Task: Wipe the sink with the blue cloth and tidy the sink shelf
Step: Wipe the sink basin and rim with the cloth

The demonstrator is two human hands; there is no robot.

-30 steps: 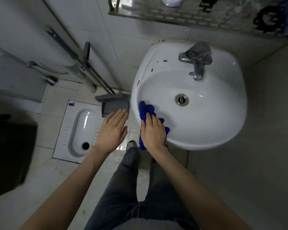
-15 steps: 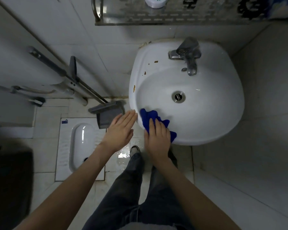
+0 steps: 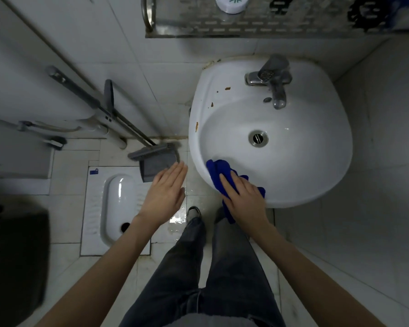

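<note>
**On the sink's (image 3: 305, 161) near-left rim: blue cloth (image 3: 219, 169) under a flat right hand (image 3: 243, 197)**

The blue cloth lies bunched on the sink's near-left rim. One end reaches down into the basin and the other hangs over the outer edge. The right hand presses on it from above, fingers extended and laid flat over the cloth rather than curled round it. Just left of the sink, the left hand (image 3: 167, 194) hovers with fingers straight and together, holding nothing.

Inside the sink the drain (image 3: 258, 138) sits at the middle of the bowl. The tap (image 3: 273, 81) stands on the far rim, and brown specks (image 3: 227, 88) mark the rim's left side.

Above the sink, against the wall, runs the perforated metal shelf (image 3: 246, 27). It bears a white container (image 3: 233, 3) and some dark objects too dim to make out.

On the floor left of the sink stands a grey dustpan (image 3: 156, 165) with a brush, and farther left a squat toilet (image 3: 118, 204).
</note>
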